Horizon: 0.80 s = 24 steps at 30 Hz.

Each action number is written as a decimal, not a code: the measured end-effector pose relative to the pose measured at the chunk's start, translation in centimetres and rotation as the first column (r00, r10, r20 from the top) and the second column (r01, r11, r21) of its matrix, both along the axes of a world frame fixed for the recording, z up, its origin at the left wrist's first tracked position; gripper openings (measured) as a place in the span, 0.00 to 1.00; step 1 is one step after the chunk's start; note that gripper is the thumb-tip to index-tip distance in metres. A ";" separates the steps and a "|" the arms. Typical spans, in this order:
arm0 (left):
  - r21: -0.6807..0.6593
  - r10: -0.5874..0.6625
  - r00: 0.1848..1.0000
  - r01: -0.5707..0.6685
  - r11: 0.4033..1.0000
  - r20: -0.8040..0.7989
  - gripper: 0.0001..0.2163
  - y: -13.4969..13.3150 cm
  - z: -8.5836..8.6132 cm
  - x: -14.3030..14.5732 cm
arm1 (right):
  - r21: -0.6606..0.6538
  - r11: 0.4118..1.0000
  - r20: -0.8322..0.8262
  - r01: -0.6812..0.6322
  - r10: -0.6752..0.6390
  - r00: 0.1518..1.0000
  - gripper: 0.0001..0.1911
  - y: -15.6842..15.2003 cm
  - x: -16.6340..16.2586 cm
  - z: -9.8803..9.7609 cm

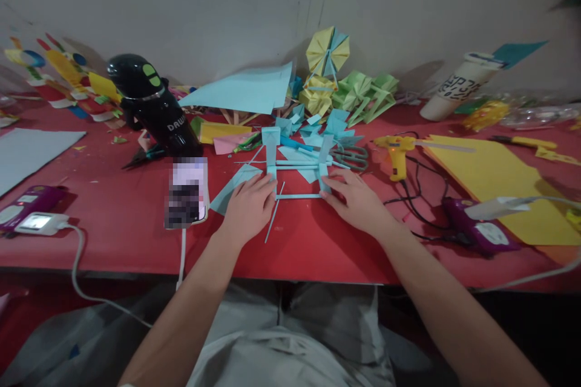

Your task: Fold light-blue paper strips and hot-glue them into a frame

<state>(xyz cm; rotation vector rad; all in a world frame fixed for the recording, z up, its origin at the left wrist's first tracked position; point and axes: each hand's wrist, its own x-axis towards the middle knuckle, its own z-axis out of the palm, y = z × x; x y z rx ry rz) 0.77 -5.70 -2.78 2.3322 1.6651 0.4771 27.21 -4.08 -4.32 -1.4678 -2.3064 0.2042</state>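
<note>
A light-blue paper frame [298, 196] stands on the red table in front of me, with two upright strips joined by thin rolled-paper bars. My left hand [247, 208] is closed on its left side, fingertips against the upright. Opposite it, my right hand [358, 198] grips the right side between thumb and fingers. A thin blue paper stick [274, 217] lies beside my left fingertips. Under and near my left hand is a flat blue paper piece [231, 186]. Blue paper scraps and scissors [356, 157] lie just behind the frame.
To the left are a phone [188, 190] on a cable and a black bottle [154, 106]. At right lie a yellow glue gun [396, 154], a purple power strip [481, 230] and yellow sheets [508, 187]. Folded paper flowers [329, 54] and a white cup [460, 87] stand by the wall.
</note>
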 end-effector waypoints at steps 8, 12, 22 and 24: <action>0.040 0.022 0.991 -0.017 0.999 -0.131 0.20 -0.6 0.1 0.3 | 0.058 0.998 0.067 -0.019 0.015 0.998 0.20 0.2 0.1 -0.6; 0.022 0.007 0.991 -0.004 1.000 -0.132 0.21 -0.7 0.1 0.3 | 0.046 0.998 0.044 -0.037 0.035 0.998 0.21 0.2 0.1 -0.5; -0.023 0.003 0.993 -0.006 1.000 -0.115 0.21 -0.6 0.1 0.4 | 0.023 0.999 0.028 -0.048 0.047 0.998 0.21 0.3 0.2 -0.6; -0.028 0.002 0.993 -0.005 1.000 -0.120 0.21 -0.6 0.1 0.4 | 0.019 0.998 0.018 -0.054 0.053 0.998 0.20 0.3 0.2 -0.7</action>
